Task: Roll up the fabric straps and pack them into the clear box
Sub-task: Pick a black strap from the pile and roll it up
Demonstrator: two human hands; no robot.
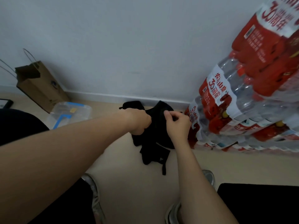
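A heap of black fabric straps [155, 136] lies on the beige floor by the white wall. My left hand [137, 122] reaches into the left side of the heap, and its fingers curl into the cloth. My right hand [177, 122] pinches the black fabric at the heap's upper right between thumb and fingers. One strap end [163, 168] trails toward me. The clear box [69, 114], with blue clips on its lid, sits on the floor to the left, apart from both hands.
Shrink-wrapped packs of water bottles [242, 97] with red labels are stacked at the right, touching the heap. A brown paper bag [40, 84] stands against the wall behind the box. My shoes [95, 199] and dark-clad legs fill the bottom edge.
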